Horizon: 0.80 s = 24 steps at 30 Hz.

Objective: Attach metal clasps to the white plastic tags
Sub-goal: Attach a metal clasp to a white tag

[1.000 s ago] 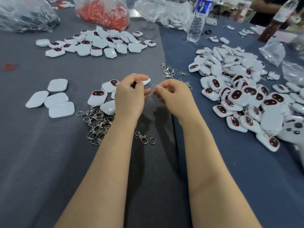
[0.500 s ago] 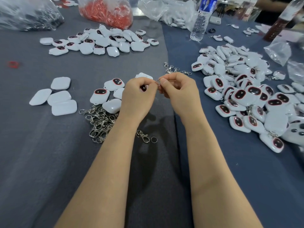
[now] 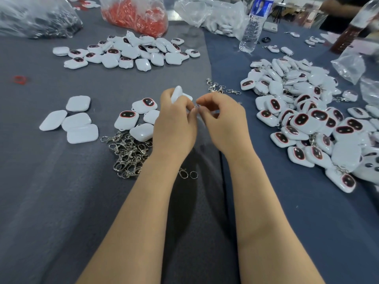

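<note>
My left hand (image 3: 174,128) grips a white plastic tag (image 3: 176,93) that sticks up above its fingers. My right hand (image 3: 224,124) pinches a small metal clasp ring (image 3: 196,107) right beside the tag, fingertips of both hands meeting there. The clasp is mostly hidden by fingers. A pile of loose metal clasps (image 3: 128,154) lies left of my left wrist. Several loose tags (image 3: 134,118) lie just beyond that pile. A big heap of tags with clasps on them (image 3: 307,119) covers the right side.
Another tag pile (image 3: 131,54) lies far left-centre, with plain white tag backs (image 3: 73,121) at the left. A single clasp and ring (image 3: 187,174) lie between my forearms. A water bottle (image 3: 253,27), a bag of red pieces (image 3: 135,15) and clear bags stand at the back.
My hands came together from slightly apart, rose a little, and the tag in my left hand now stands more upright; the view shifted slightly.
</note>
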Each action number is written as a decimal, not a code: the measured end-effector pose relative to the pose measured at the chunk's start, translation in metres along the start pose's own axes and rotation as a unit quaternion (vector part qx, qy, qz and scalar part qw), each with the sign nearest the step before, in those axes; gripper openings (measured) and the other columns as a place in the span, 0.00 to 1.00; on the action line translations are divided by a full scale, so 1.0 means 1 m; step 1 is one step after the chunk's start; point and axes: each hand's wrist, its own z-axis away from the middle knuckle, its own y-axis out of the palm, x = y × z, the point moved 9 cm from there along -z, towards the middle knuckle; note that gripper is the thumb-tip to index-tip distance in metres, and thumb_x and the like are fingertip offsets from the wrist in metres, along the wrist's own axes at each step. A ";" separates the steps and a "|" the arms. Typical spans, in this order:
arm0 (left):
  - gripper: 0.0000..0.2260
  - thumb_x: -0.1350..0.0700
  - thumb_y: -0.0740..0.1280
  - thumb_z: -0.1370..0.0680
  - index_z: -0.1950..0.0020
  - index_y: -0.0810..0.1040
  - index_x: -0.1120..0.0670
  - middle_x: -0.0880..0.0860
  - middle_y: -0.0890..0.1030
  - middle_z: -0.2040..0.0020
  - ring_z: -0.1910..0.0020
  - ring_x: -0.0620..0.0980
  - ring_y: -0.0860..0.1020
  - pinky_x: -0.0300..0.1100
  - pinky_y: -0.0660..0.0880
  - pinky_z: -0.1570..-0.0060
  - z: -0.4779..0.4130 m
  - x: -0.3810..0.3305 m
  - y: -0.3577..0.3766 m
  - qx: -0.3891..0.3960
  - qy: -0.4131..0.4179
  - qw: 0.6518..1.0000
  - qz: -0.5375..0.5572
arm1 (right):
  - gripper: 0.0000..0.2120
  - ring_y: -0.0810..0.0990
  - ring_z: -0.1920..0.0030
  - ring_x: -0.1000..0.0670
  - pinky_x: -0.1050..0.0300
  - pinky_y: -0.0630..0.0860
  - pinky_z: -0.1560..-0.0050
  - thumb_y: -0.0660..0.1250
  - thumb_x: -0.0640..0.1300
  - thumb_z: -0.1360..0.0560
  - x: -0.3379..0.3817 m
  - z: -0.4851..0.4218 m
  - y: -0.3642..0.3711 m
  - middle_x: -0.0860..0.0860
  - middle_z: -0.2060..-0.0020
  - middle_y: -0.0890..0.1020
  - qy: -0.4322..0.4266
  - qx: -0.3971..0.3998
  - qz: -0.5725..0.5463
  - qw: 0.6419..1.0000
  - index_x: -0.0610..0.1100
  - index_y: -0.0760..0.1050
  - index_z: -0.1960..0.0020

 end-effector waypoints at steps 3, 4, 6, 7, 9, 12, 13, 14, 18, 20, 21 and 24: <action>0.05 0.58 0.64 0.21 0.51 0.76 0.59 0.55 0.66 0.32 0.51 0.58 0.78 0.51 0.75 0.52 0.000 -0.004 0.001 0.001 0.010 0.999 -0.030 | 0.07 0.75 0.64 0.60 0.72 0.68 0.63 0.66 0.38 0.26 -0.001 0.001 0.002 0.55 0.64 0.79 0.006 0.001 -0.019 1.000 0.48 0.77 0.57; 0.05 0.58 0.64 0.21 0.51 0.76 0.59 0.55 0.66 0.32 0.52 0.57 0.78 0.51 0.75 0.52 0.000 -0.004 -0.001 -0.006 0.011 1.000 -0.025 | 0.07 0.73 0.66 0.61 0.73 0.67 0.64 0.67 0.38 0.26 -0.002 0.001 0.002 0.56 0.66 0.78 0.012 -0.003 -0.026 1.000 0.49 0.77 0.59; 0.04 0.58 0.64 0.22 0.52 0.76 0.58 0.55 0.67 0.33 0.57 0.51 0.77 0.48 0.75 0.52 0.000 -0.004 -0.003 -0.018 0.011 1.000 -0.001 | 0.08 0.73 0.67 0.63 0.75 0.67 0.64 0.67 0.39 0.26 -0.005 0.001 0.000 0.57 0.67 0.78 0.030 -0.010 -0.046 0.998 0.50 0.76 0.60; 0.04 0.57 0.65 0.22 0.52 0.77 0.58 0.55 0.67 0.33 0.60 0.47 0.75 0.46 0.75 0.51 0.000 -0.004 -0.004 -0.020 0.009 1.000 0.010 | 0.07 0.73 0.66 0.63 0.75 0.67 0.64 0.67 0.39 0.25 -0.006 0.001 -0.001 0.57 0.66 0.78 0.039 -0.014 -0.056 0.998 0.50 0.76 0.60; 0.03 0.58 0.66 0.22 0.52 0.77 0.57 0.54 0.69 0.34 0.63 0.41 0.72 0.43 0.74 0.52 0.001 -0.003 -0.003 -0.021 0.009 1.000 0.019 | 0.07 0.73 0.66 0.63 0.75 0.67 0.64 0.67 0.39 0.26 -0.007 0.000 -0.003 0.57 0.66 0.77 0.048 -0.021 -0.069 0.996 0.49 0.76 0.59; 0.02 0.58 0.66 0.23 0.54 0.77 0.56 0.53 0.70 0.36 0.65 0.35 0.71 0.38 0.71 0.55 0.000 -0.001 -0.002 -0.026 0.010 0.999 0.029 | 0.07 0.72 0.68 0.62 0.74 0.68 0.64 0.67 0.38 0.26 -0.007 0.001 -0.004 0.57 0.67 0.75 0.057 -0.028 -0.090 0.994 0.49 0.75 0.59; 0.02 0.58 0.66 0.23 0.55 0.78 0.56 0.52 0.70 0.37 0.65 0.34 0.71 0.35 0.69 0.57 0.000 0.000 -0.002 -0.028 0.011 0.999 0.033 | 0.07 0.72 0.68 0.61 0.73 0.68 0.64 0.67 0.38 0.26 -0.007 0.002 -0.005 0.56 0.67 0.75 0.059 -0.031 -0.095 0.993 0.49 0.74 0.59; 0.02 0.58 0.67 0.23 0.55 0.78 0.56 0.52 0.71 0.38 0.65 0.33 0.71 0.34 0.67 0.59 0.000 0.000 -0.002 -0.030 0.010 0.999 0.035 | 0.07 0.71 0.68 0.60 0.72 0.68 0.64 0.67 0.38 0.27 -0.006 0.002 -0.005 0.56 0.67 0.75 0.061 -0.033 -0.098 0.993 0.49 0.74 0.59; 0.03 0.58 0.66 0.23 0.55 0.78 0.56 0.51 0.71 0.38 0.65 0.33 0.71 0.34 0.68 0.59 0.000 0.001 -0.002 -0.035 0.009 0.999 0.041 | 0.07 0.72 0.66 0.57 0.71 0.69 0.65 0.67 0.37 0.27 -0.005 0.003 -0.005 0.54 0.66 0.76 0.065 -0.035 -0.107 0.991 0.48 0.74 0.59; 0.03 0.59 0.66 0.23 0.54 0.78 0.57 0.51 0.71 0.38 0.65 0.33 0.71 0.35 0.69 0.57 0.000 0.000 -0.003 -0.038 0.011 0.998 0.044 | 0.08 0.72 0.66 0.57 0.71 0.69 0.65 0.67 0.36 0.28 -0.003 0.004 -0.005 0.54 0.67 0.76 0.064 -0.040 -0.115 0.991 0.48 0.73 0.60; 0.03 0.59 0.66 0.23 0.55 0.78 0.57 0.52 0.71 0.38 0.65 0.32 0.70 0.35 0.68 0.57 0.000 -0.001 -0.004 -0.040 0.011 0.998 0.044 | 0.08 0.72 0.67 0.57 0.71 0.69 0.65 0.67 0.36 0.28 -0.002 0.004 -0.005 0.54 0.67 0.76 0.063 -0.042 -0.117 0.990 0.48 0.74 0.60; 0.03 0.59 0.66 0.23 0.55 0.78 0.58 0.53 0.71 0.38 0.65 0.32 0.70 0.33 0.66 0.59 0.000 0.000 -0.004 -0.044 0.008 0.998 0.043 | 0.06 0.72 0.66 0.57 0.71 0.70 0.65 0.67 0.36 0.28 0.000 0.004 -0.004 0.54 0.67 0.76 0.059 -0.040 -0.110 0.991 0.46 0.75 0.59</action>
